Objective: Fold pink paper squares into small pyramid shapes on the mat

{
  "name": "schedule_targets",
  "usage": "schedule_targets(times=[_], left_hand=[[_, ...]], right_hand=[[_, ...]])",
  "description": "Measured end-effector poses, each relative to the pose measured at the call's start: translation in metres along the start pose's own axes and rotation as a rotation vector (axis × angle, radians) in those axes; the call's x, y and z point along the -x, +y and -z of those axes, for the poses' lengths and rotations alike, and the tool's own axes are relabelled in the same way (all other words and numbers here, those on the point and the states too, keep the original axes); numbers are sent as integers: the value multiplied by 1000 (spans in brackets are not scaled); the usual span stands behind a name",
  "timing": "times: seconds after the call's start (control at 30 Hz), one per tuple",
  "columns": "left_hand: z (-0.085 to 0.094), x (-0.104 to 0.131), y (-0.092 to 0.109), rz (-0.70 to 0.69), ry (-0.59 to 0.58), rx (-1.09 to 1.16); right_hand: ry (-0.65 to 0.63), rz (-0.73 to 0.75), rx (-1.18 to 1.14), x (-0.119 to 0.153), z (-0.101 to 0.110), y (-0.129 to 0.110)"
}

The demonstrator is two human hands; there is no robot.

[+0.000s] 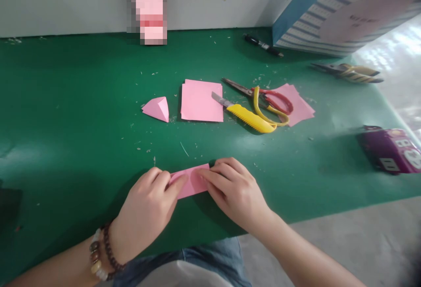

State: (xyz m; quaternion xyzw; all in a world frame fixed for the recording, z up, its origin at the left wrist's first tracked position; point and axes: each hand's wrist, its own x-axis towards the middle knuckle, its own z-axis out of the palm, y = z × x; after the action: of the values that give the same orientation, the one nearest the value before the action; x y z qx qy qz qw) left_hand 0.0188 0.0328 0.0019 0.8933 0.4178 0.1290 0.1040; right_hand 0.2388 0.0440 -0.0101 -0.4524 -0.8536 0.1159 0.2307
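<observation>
A pink paper strip [192, 183], which looks folded, lies level between my two hands near the front of the green table. My left hand [151, 201] grips its left end, thumb on top. At the other end, my right hand [235, 190] pinches the paper with thumb and fingers. Beyond them sits a small folded pink paper piece [157, 108], pointed at its left. A stack of square pink paper [200, 100] rests to its right, with the blade of a yellow utility knife [251, 118] over its edge.
Scissors [271, 98] with red and yellow handles lie partly over more pink paper sheets [297, 105]. Farther right are pliers [350, 72] and a purple box-like object [391, 149]. A black pen [263, 45] lies by a striped box [329, 15]. The green table [82, 147] carries scattered scraps.
</observation>
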Motion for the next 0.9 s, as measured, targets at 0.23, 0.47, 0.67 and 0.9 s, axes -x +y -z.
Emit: schedule_targets(times=[0.23,0.47,0.67,0.9], left_hand=[[0,0,1,-1,-4,7],[-2,0,2,23,29,-15],[-4,5,0,-90,-34,-137],[1,3,-3,-124,-109,-164]], right_hand=[[-17,-6,18,0,-1,0],[-9,-24,33,0,-2,-1],[6,-18,17,0,-3,-2],[19,-13,7,2,-6,1]])
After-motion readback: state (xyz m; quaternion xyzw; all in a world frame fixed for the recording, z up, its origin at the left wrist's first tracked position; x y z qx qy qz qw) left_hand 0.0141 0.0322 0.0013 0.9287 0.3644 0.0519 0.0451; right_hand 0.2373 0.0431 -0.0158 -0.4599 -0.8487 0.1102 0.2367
